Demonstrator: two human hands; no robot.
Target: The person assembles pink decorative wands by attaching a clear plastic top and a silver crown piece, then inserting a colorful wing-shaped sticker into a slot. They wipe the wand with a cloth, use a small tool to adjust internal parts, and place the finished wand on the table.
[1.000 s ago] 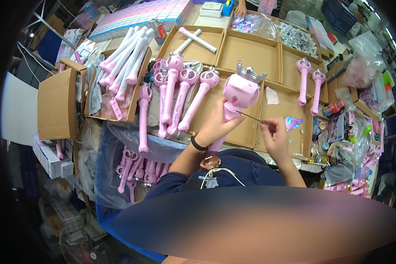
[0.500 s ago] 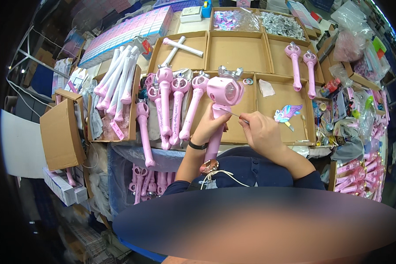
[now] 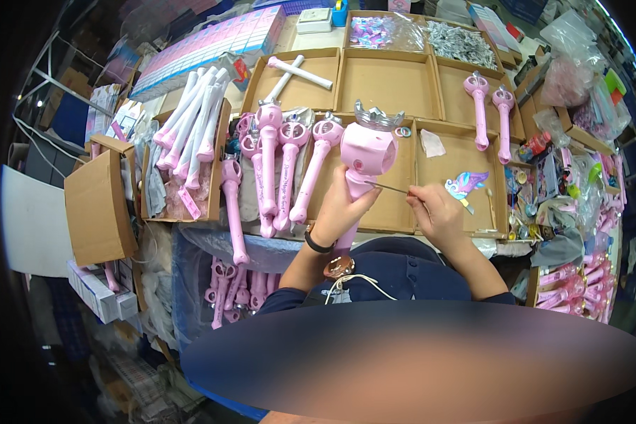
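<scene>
My left hand (image 3: 341, 210) is wrapped round the handle of a pink toy wand (image 3: 367, 150), just below its round head. The wand stands upright before my chest, a silver crown on top. My right hand (image 3: 438, 215) pinches a thin, dark metal rod-like tool (image 3: 391, 188). Its tip reaches the wand's neck, close to my left thumb; whether it touches I cannot tell. To the right of my right hand lies a purple and blue wing-shaped piece (image 3: 466, 184). Several pink wands (image 3: 290, 173) rest in a row left of my left hand.
Cardboard trays (image 3: 389, 85) cover the table. White sticks with pink ends (image 3: 198, 124) fill a box at left. Two wands (image 3: 479, 113) lie in the far right tray. A blue-lined bin (image 3: 191, 275) with more wands sits below the table's edge. Clutter and bags (image 3: 576, 78) crowd the right.
The wand's head has turned and its crown now shows plainly. My right hand has moved slightly right and down, and more of the thin tool shows.
</scene>
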